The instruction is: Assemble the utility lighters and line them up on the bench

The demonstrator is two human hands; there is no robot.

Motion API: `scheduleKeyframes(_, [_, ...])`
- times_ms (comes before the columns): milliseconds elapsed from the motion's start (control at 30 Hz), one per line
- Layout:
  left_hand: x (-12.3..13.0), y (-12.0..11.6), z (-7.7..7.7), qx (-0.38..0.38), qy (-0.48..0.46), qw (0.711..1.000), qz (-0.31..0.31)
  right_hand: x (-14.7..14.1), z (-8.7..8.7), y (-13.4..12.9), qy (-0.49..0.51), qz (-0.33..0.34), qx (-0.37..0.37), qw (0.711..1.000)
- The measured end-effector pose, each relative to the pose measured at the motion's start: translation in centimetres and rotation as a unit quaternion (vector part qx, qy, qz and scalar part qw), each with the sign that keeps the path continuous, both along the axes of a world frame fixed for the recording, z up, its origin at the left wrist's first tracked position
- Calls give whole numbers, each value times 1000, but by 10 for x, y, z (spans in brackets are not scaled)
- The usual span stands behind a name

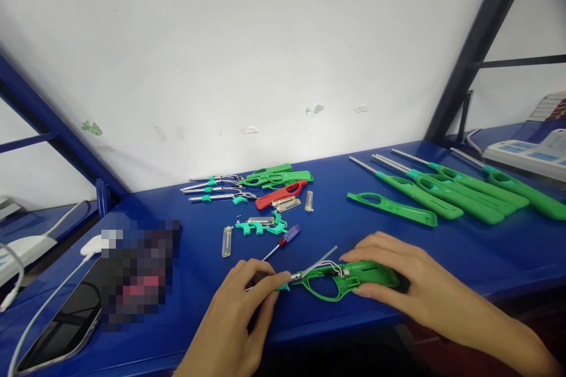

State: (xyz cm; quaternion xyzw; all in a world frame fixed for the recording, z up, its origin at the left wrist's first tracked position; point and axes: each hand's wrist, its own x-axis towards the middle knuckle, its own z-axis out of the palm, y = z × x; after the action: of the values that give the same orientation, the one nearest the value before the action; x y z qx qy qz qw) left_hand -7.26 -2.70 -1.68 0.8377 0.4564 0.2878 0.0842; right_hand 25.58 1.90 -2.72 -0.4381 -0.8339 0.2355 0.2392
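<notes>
A green lighter half-shell (pixel 325 287) lies near the table's front edge, its inside facing up, with white wires and a thin clear tube at its middle. My left hand (pixel 247 300) pinches the metal nozzle rod at the shell's left end, beside a small teal piece. Around the wide handle end of the shell, my right hand (pixel 398 283) has its thumb and fingers closed. A screwdriver (pixel 289 235) with a purple handle lies just behind my left hand. Another green half-shell (pixel 393 210) rests behind my right hand.
Several green lighters (pixel 469 191) lie at the back right. Metal rods (pixel 216 189), a red shell (pixel 280 194), clear fuel tanks (pixel 227 241) and teal triggers (pixel 254 227) are at the back centre. A phone (pixel 66 318) and cable occupy the left of the blue table (pixel 198 330).
</notes>
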Motion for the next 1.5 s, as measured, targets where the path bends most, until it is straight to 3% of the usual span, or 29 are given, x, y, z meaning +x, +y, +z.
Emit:
scheduleKeyframes(567, [1,2,9,20,46,999,-16,-1,7,0,22,18,-4,1000])
scheduleKeyframes(833, [-5,-1,-1,22,83,996,-1,-13,4,-4,-14,17,90,996])
scheduleKeyframes(1067, [-7,-3,-2,39,91,995,1,-31,3,0,61,7,159,985])
scheduleKeyframes(1500, [-6,-2,-3,30,103,994,7,-31,6,-7,120,-25,111,986])
